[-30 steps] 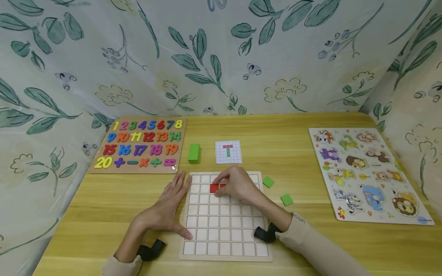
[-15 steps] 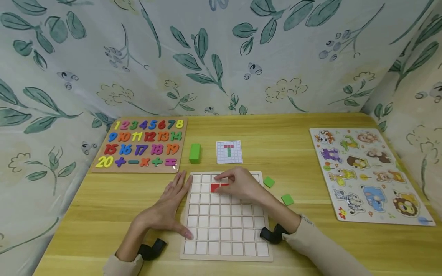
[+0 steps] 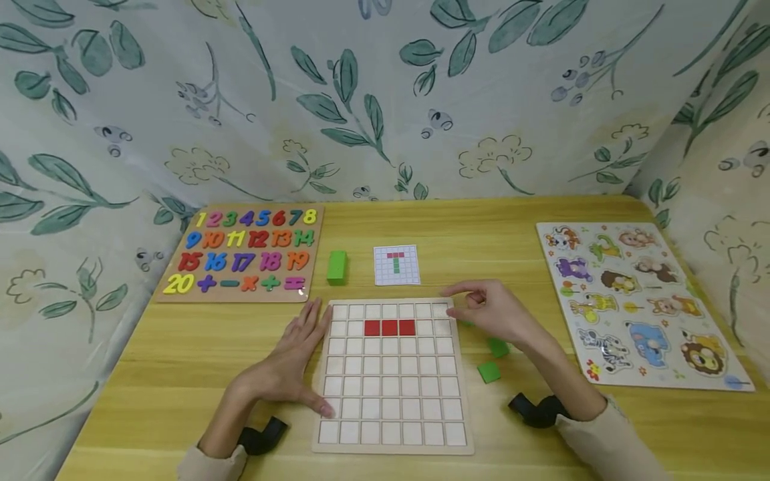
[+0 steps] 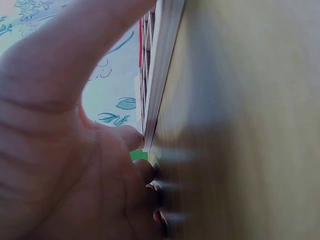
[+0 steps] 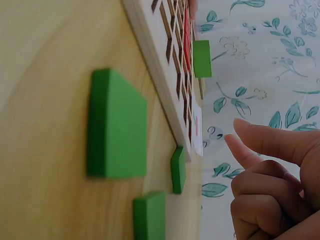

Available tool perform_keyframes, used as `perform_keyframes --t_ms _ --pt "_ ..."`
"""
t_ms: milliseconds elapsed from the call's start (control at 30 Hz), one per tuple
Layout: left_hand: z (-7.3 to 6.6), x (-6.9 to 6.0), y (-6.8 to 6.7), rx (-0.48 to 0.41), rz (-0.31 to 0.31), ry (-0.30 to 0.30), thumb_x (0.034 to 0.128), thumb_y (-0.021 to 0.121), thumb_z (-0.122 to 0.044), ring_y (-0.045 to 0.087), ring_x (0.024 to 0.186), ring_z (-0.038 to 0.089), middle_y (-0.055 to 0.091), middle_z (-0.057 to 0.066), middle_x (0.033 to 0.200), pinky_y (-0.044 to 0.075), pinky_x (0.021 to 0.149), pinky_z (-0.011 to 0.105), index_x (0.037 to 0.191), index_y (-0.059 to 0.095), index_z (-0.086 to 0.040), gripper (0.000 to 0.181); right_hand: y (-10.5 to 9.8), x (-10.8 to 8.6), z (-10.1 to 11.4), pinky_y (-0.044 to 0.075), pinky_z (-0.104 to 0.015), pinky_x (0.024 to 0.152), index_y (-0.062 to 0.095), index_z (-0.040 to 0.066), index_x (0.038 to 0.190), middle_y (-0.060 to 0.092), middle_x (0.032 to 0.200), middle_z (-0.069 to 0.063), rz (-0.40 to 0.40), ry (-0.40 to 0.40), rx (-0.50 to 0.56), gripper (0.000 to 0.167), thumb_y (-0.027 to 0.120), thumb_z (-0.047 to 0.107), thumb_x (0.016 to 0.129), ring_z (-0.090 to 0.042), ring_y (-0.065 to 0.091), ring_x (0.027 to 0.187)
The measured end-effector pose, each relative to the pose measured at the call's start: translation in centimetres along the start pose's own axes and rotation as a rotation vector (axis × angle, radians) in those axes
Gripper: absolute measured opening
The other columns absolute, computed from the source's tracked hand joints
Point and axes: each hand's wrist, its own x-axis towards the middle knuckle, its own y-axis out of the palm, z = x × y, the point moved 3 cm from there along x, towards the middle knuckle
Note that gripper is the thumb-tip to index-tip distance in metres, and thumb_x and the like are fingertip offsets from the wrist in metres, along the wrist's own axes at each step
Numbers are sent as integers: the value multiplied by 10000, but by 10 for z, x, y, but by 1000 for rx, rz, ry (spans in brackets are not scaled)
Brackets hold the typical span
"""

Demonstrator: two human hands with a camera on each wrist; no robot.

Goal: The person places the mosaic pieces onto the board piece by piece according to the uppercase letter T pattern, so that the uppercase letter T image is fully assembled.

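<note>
Grid board (image 3: 391, 386) on a wooden worktop (image 3: 180, 361), both hands at its edges. The pale board has seven columns and seven rows of square cells. Three red tiles (image 3: 390, 327) lie side by side in the second row from the far edge, filling the third, fourth and fifth cells from the left. The left hand (image 3: 287, 364) is spread along the board's left side, with the fingers near the far left corner and the thumb at the near left. The right hand (image 3: 496, 310) is at the far right corner; its thumb and forefinger stand apart, and the remaining fingers are curled inward, as the right wrist view shows. Three green tiles (image 3: 489, 372) lie loose on the worktop to the right of the board, one of them largely hidden beneath the right hand in the head view. Beyond the board are an upright-looking green block (image 3: 337, 267) and, to its right, a gridded card (image 3: 396, 265) bearing a T with red bar and green stem. Far left: number board (image 3: 317, 227) with coloured numerals and signs. Right: animal board (image 3: 664, 376). Background: leaf-patterned cloth (image 3: 385, 100).
</note>
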Motion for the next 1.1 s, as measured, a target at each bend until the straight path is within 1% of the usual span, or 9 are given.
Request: perform_keyframes --t_ms 133,333,500,633,767,867,1100 --pt "0 -1 0 1 -4 2 524 996 -540 -194 1587 438 -209 230 1709 -30 1275 664 1661 -33 -59 1607 -14 -6 -14 270 -227 500 706 47 1268 228 609 58 7 13 47 354 768 143 933 -83 228 527" --pt "2 0 1 0 -3 4 531 995 -542 -190 1589 434 -204 228 1711 -21 1277 667 1662 -33 -65 1601 -23 -8 -29 252 -216 480 708 44 1262 243 590 69 21 41 47 394 807 119 888 -78 232 517" --pt "1 0 1 5 -1 -1 535 992 -550 -188 1593 427 -200 222 1715 -16 1280 667 1665 -31 -74 1597 -23 -6 -36 260 -221 492 703 55 1277 280 600 67 49 71 35 450 835 113 851 -83 263 530" --pt "2 -1 1 9 -3 -6 530 992 -555 -186 1594 423 -198 220 1716 -17 1281 665 1666 -29 -77 1600 -22 -2 -39 283 -240 529 706 62 1274 294 613 54 72 59 9 453 839 100 842 -94 285 548" --pt "2 -1 0 5 -2 -7 534 992 -549 -186 1594 425 -200 221 1715 -19 1279 667 1665 -29 -74 1597 -20 0 -41 287 -247 554 706 65 1273 297 620 46 81 73 8 448 831 79 844 -104 299 562" --pt "1 -1 0 1 -2 -4 535 995 -538 -189 1592 428 -203 223 1714 -21 1278 669 1664 -32 -72 1596 -19 1 -41 288 -246 559 700 56 1277 296 620 49 85 80 18 444 823 71 850 -102 302 564" --pt "1 0 0 1 -6 5 533 999 -530 -192 1590 431 -204 228 1712 -21 1276 671 1664 -34 -74 1599 -19 2 -41 312 -258 587 684 13 1255 284 640 44 84 66 38 436 828 69 846 -101 297 572"
